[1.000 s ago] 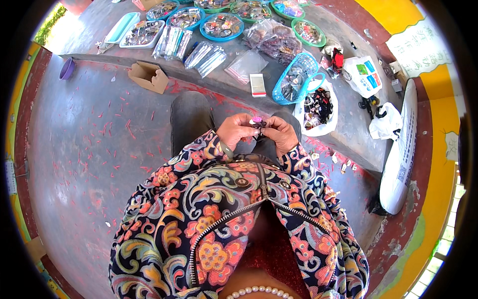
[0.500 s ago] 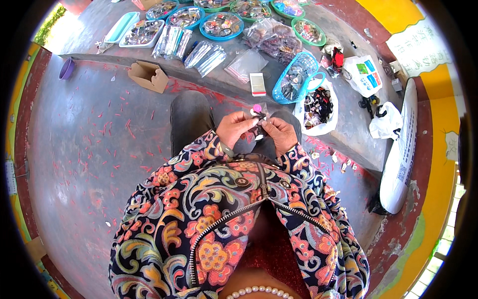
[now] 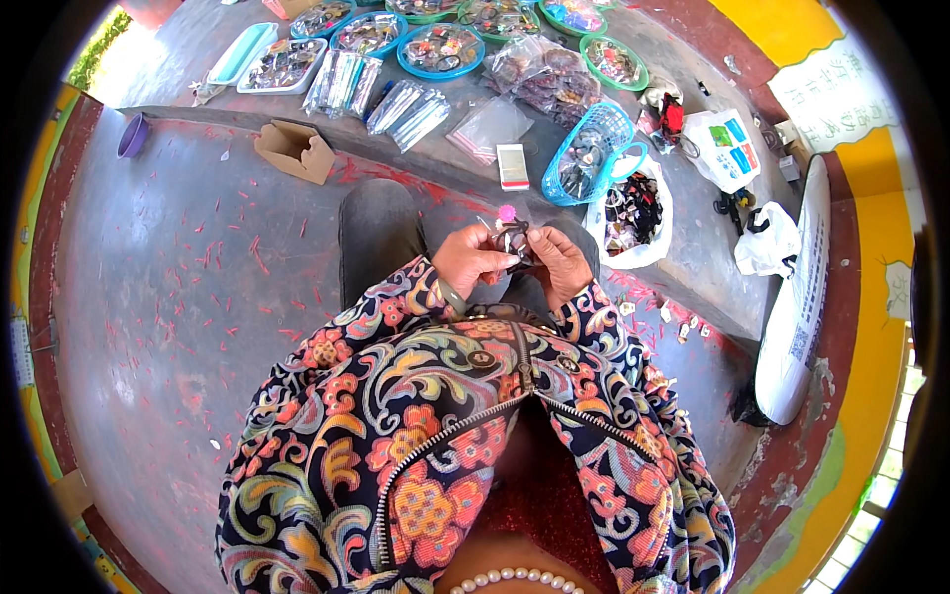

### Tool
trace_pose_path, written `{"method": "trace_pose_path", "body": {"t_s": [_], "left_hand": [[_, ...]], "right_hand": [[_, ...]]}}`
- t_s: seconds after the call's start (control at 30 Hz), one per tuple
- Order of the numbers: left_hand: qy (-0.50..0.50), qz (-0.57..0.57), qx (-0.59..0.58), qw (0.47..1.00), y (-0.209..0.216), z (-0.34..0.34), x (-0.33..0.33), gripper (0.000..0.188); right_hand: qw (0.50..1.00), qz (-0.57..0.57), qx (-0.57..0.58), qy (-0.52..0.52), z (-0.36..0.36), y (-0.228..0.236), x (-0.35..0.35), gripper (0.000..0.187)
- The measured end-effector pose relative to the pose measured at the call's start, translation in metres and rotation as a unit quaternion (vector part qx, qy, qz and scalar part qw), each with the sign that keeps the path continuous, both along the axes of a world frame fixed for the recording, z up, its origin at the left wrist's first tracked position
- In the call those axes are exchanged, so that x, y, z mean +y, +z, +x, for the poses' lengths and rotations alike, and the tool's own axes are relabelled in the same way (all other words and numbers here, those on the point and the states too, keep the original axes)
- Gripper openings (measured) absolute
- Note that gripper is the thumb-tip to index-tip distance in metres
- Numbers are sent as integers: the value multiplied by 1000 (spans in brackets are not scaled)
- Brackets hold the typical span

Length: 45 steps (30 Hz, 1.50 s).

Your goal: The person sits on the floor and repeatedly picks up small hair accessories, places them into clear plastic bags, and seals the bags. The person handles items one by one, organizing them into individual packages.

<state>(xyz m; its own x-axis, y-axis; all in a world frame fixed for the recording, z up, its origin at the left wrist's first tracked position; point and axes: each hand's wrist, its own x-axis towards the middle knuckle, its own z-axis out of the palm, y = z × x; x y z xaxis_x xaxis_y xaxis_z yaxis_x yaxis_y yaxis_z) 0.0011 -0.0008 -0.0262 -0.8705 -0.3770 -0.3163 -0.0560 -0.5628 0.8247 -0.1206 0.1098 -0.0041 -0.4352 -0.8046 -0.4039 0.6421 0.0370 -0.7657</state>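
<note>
Over my lap, my left hand [image 3: 465,258] and my right hand [image 3: 562,264] pinch a small clear plastic packet [image 3: 513,238] between them. Dark, looped pieces show through it, too small to name for certain. A round pink piece [image 3: 507,213] sticks up at its top, beside the left fingertips. The left thumb presses on the packet's lower left side, while the right thumb and fingers grip its right edge. Beyond my knees, a white plastic bag [image 3: 665,234] holds a heap of black and coloured small pieces. A blue mesh basket [image 3: 594,127] with filled packets leans next to it.
On the raised ledge stand several round baskets of packaged pieces, among them a blue one [image 3: 440,75]. Silvery packet bundles [image 3: 408,117] and a white-and-red box [image 3: 513,168] lie nearer. An open cardboard box [image 3: 295,153] sits at the left; red scraps litter the floor.
My fingers have shifted on the packet, with the right hand's fingers now higher on its right side. The pink piece has moved slightly left and up.
</note>
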Motion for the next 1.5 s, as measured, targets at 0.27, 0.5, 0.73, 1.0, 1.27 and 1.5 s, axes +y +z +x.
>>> {"method": "trace_pose_path", "body": {"t_s": [0.27,0.5,0.73,1.0,1.27,1.5], "left_hand": [[46,57,41,996,2,0,1,26],[-20,62,-4,998,5,2,-2,20],[-6,28,51,998,-6,3,-1,18],[-37,-20,-9,999,12,1,-1,16],[-11,-17,-12,1000,12,0,0,11],[-11,-27,0,1000,-3,-1,-2,11]], "right_hand": [[996,34,32,81,-9,-18,6,8],[996,-49,80,-3,-3,-15,1,18],[990,31,105,87,-8,-14,3,17],[995,40,76,57,-7,-5,5,19],[992,19,128,-3,0,-7,3,17],[984,9,179,-10,-1,-13,0,32]]}}
